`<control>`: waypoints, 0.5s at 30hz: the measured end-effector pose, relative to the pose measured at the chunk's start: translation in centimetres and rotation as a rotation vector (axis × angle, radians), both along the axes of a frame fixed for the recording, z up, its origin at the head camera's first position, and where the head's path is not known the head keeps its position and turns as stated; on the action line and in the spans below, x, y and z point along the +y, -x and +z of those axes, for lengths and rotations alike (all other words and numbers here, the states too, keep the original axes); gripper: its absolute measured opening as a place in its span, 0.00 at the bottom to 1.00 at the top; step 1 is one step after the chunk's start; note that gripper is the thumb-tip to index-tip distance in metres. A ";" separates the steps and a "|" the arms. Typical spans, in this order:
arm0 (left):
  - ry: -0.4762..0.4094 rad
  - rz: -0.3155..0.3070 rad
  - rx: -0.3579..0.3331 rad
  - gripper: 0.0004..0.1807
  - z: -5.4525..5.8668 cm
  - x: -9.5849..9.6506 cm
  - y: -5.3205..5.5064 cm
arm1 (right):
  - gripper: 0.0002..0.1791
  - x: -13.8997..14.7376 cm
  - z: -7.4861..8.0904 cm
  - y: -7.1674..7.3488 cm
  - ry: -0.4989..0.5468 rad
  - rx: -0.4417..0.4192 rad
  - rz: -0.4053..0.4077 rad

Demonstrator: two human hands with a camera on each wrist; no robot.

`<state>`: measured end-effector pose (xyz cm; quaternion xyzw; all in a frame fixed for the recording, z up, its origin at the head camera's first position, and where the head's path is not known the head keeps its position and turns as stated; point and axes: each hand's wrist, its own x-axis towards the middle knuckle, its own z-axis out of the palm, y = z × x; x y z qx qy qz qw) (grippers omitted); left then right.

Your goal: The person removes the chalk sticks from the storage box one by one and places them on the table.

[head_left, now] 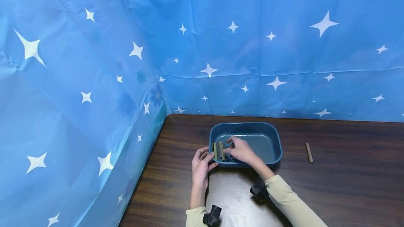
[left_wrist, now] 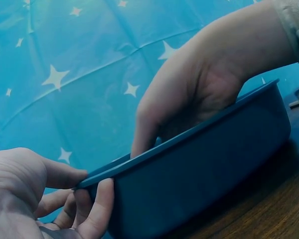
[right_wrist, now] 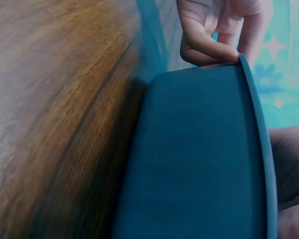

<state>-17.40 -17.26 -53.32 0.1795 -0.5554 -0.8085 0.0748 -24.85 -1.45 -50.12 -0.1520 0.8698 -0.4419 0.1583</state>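
Note:
A blue rectangular basin (head_left: 262,147) stands on the wooden table, with several short greenish and brown sticks (head_left: 216,151) lying side by side at its left end. My left hand (head_left: 200,168) grips the basin's front left corner; in the left wrist view its thumb is at the rim and its fingers against the outer wall. Over that rim reaches my right hand (head_left: 241,150), fingers bent and fingertips down beside the sticks. The basin wall (right_wrist: 199,149) hides those fingertips in both wrist views, so whether they pinch a stick cannot be told.
One loose brown stick (head_left: 309,152) lies on the table (head_left: 356,171) to the right of the basin. Blue sheeting with white stars (head_left: 233,45) rises behind the table and along its left side. Each wrist carries a black device (head_left: 212,215).

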 end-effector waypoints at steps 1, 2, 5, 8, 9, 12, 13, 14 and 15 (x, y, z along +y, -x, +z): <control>-0.001 -0.001 0.002 0.20 0.0 0.0 0.0 | 0.24 -0.2 -0.1 0.1 -0.006 -0.010 0.003; 0.001 -0.002 0.001 0.20 0.0 0.0 0.0 | 0.25 -0.3 -0.1 0.2 -0.011 -0.018 0.007; 0.002 -0.005 -0.002 0.20 0.0 0.1 0.1 | 0.27 -0.8 -0.3 0.3 -0.023 -0.040 0.009; 0.007 -0.008 -0.008 0.20 -0.1 0.1 0.0 | 0.28 -1.2 -0.5 0.5 -0.035 -0.053 0.003; 0.006 -0.007 -0.008 0.20 -0.1 0.1 0.0 | 0.28 -1.4 -0.5 0.6 -0.035 -0.060 -0.001; 0.010 -0.003 -0.008 0.20 -0.1 0.1 0.0 | 0.30 -1.9 -0.6 0.8 -0.037 -0.072 -0.010; 0.010 -0.001 -0.008 0.20 0.0 0.1 0.0 | 0.31 -2.0 -0.7 0.9 -0.038 -0.075 -0.012; 0.012 -0.001 -0.009 0.20 0.0 0.1 0.1 | 0.32 -2.1 -0.7 1.0 -0.041 -0.070 -0.014; 0.015 -0.001 -0.009 0.20 0.0 0.1 0.1 | 0.33 -2.3 -0.8 1.0 -0.047 -0.063 -0.014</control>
